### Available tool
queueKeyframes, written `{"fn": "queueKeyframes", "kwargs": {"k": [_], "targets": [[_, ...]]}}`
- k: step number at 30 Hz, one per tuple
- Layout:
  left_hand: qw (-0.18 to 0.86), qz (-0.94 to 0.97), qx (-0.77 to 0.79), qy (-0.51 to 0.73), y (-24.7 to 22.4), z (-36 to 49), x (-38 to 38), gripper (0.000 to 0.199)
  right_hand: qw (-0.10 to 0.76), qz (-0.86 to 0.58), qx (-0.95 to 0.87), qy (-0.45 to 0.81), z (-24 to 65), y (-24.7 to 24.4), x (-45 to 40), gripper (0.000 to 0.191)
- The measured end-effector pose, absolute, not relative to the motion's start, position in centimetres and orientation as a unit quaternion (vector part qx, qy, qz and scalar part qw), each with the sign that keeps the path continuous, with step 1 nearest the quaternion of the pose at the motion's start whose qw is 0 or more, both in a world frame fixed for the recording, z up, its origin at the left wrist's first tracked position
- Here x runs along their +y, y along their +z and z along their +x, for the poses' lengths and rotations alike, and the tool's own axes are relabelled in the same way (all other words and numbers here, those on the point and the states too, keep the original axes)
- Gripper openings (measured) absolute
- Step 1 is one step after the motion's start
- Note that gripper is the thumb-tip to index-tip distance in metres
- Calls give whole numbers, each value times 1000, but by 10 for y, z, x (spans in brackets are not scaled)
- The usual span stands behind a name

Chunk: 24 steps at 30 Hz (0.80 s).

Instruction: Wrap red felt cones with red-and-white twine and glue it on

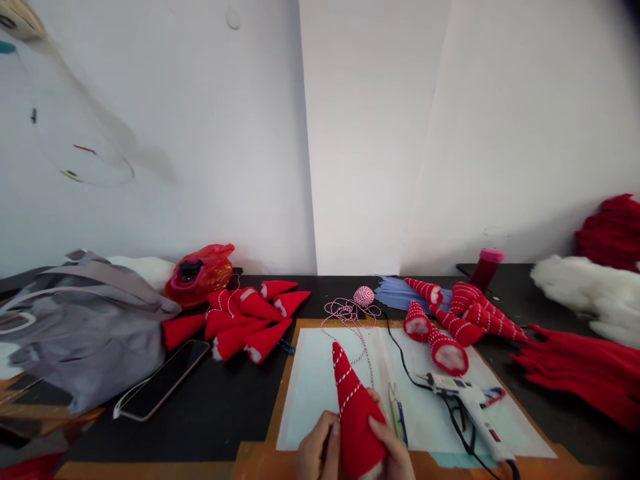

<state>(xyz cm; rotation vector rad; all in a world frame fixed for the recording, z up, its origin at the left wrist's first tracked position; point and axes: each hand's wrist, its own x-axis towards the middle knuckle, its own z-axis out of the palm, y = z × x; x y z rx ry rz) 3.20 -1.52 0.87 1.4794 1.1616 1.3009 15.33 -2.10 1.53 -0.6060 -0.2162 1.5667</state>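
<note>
As the left hand (316,445) and right hand (393,450) grasp the felt cone (356,420), its twine (345,378) spirals evenly, the glue gun (470,407) just right of the cone.

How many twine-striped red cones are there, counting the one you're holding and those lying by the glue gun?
Striped red felt cone held by left hand and right hand: 1
Striped red felt cones lying beyond the hot glue gun: 6
Total: 7
</note>
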Motion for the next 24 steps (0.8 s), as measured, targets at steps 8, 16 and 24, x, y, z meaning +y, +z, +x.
{"fn": "queueKeyframes", "kwargs": {"k": [8, 16, 24], "targets": [[415, 605, 454, 505, 5, 33, -10, 43, 681, -377, -254, 574, 150, 8, -15, 48], [469, 592, 443, 484, 11, 30, -9, 45, 649, -317, -171, 670, 160, 9, -11, 51], [483, 554, 453, 504, 6, 32, -10, 46, 616, -330, -99, 708, 159, -2, -13, 39]]}}
